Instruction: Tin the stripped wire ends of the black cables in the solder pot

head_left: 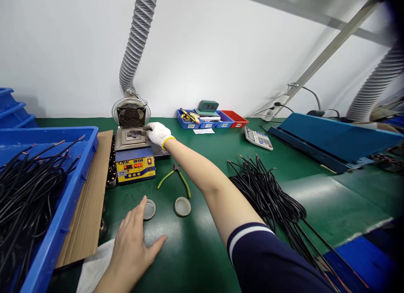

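My right hand (158, 133), in a white knit glove with a yellow cuff, is closed on a flat metal scraper (143, 133). The scraper's tip lies over the small square pool of solder (132, 135) on top of the solder pot (135, 167), whose red display reads 426.0. My left hand (134, 238), bare, hovers above the green mat with its thumb spread from the fingers, holding nothing. Close to its fingertips is a small round tin (149, 209). A second round dish (182, 206) and cutting pliers (176, 171) with green handles, jaws away from me, lie further right.
Black cables fill a blue bin (91, 135) on the left; cardboard (91, 200) leans beside it. A cable bundle (265, 192) lies right of my forearm. Further back are a calculator (259, 138), small trays (232, 119) and a blue metal housing (331, 137). A fume hose (135, 40) hangs overhead.
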